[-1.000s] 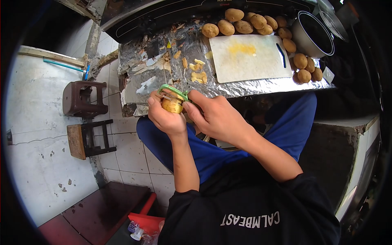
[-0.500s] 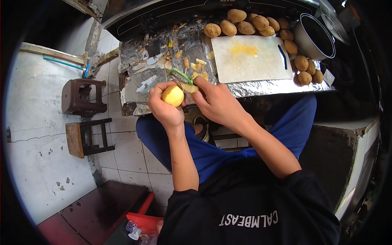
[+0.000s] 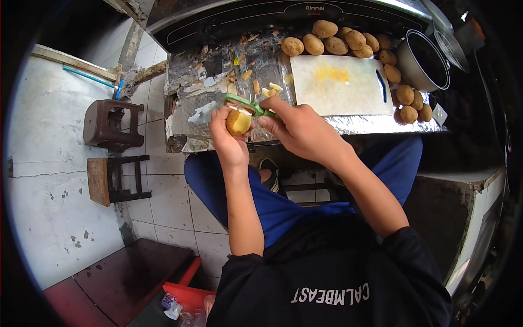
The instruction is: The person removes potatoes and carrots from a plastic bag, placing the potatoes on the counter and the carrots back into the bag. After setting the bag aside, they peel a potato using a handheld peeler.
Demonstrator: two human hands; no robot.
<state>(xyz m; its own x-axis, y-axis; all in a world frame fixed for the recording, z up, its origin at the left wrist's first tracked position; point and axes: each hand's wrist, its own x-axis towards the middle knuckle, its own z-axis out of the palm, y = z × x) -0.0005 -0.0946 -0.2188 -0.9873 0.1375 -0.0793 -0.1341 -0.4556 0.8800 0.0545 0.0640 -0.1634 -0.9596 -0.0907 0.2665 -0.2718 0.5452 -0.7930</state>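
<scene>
— One small, round, half-peeled yellow potato: where is it, and who has it?

— It is held in the air in front of the person, at the near edge of a foil-covered counter. The left hand is curled closed around it from below, fingertips on the far side and thumb on the near side. The right hand is closed around the handle of a green plastic peeler, whose head lies against the top of the potato.

— How would it handle?

— Judging by its look, it is light and firm, and likely slippery where the pale, wet flesh is bare. Any patch with brown skin on it should give the better grip. The two ends, pinched between thumb and fingers, seem the place to hold it, clear of the blade.

— What lies around it?

— Pale peel scraps lie on the foil just beyond the hands. To their right is a white rectangular cutting board with a yellow stain. Unpeeled brown potatoes line its far edge and right side, next to a grey metal pot. On the tiled floor to the left stands a brown plastic stool.
</scene>
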